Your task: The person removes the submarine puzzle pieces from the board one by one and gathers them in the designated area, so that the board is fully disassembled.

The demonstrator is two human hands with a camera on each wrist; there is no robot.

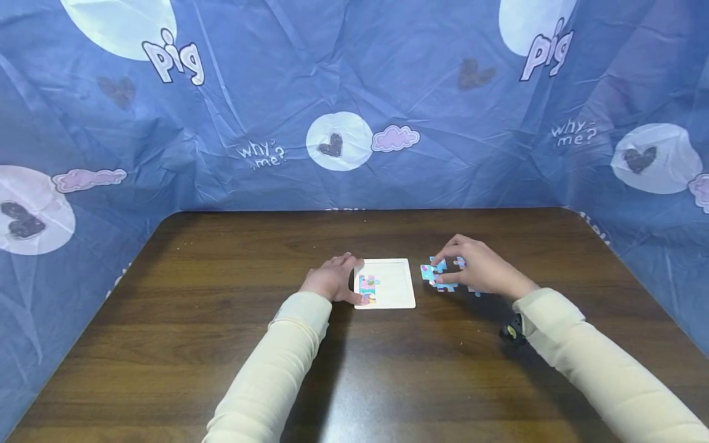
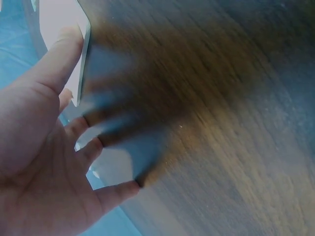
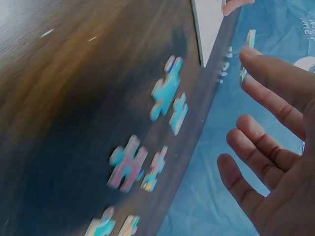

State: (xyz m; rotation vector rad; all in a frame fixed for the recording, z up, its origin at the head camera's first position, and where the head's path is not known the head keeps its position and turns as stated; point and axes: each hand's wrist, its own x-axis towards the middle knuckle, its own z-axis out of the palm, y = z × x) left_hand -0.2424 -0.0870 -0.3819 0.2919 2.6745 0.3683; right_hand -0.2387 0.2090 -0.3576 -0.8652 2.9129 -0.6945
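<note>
A white square puzzle tray (image 1: 394,284) lies on the table, with several joined pink and blue puzzle pieces (image 1: 368,283) along its left side. My left hand (image 1: 331,280) rests at the tray's left edge. In the left wrist view its thumb (image 2: 64,51) lies on the tray, while the other fingers spread over the table. To the right of the tray, my right hand (image 1: 471,264) pinches a light blue puzzle piece (image 1: 427,272) between thumb and forefinger. The right wrist view shows this held piece (image 3: 251,38) edge-on, raised off the table, with the remaining fingers loosely bent.
Several loose puzzle pieces (image 3: 129,164) lie on the table under and beside the right hand. A black round object (image 1: 512,331) shows by the right cuff. Blue printed cloth (image 1: 354,74) surrounds the brown wooden table (image 1: 249,246) at the back and sides.
</note>
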